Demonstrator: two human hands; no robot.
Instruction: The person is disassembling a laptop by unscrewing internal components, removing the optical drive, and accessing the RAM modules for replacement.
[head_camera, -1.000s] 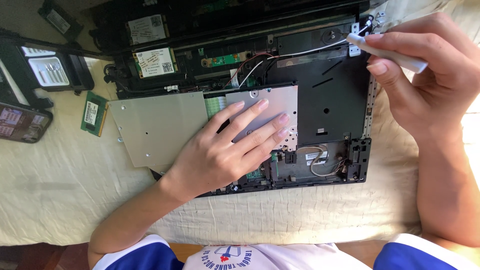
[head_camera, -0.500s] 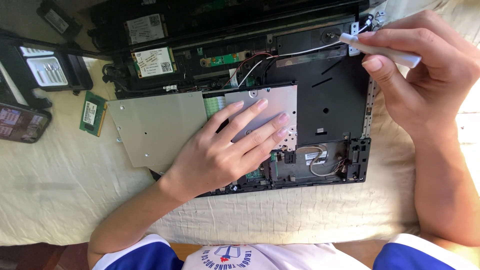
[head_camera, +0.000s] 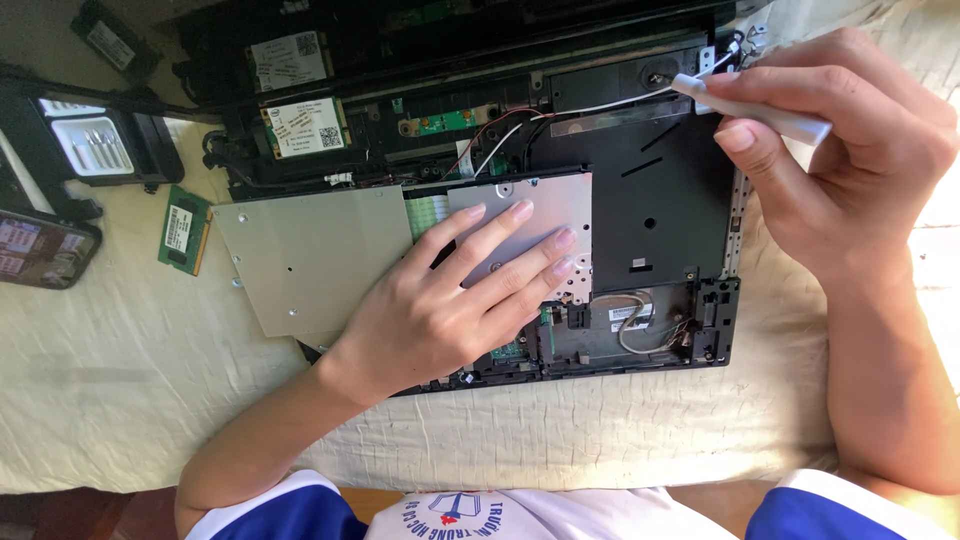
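Barely shifted, right hand (head_camera: 850, 150) pinches white tool (head_camera: 755, 108), tip hidden; left hand (head_camera: 455, 300) lies flat on laptop (head_camera: 650, 200).

A home: dismantled laptop (head_camera: 480, 190) lies on a quilted bedsheet (head_camera: 120, 400).

A cream-coloured cloth (head_camera: 130, 400), creased and lightly quilted, covers the whole work surface. A strip of brown wooden floor or furniture edge (head_camera: 90, 512) shows below the cloth at the lower left; which of the two cannot be told. Strong daylight falls from the right, washing out the cloth at the right edge, while the upper left lies in shadow.
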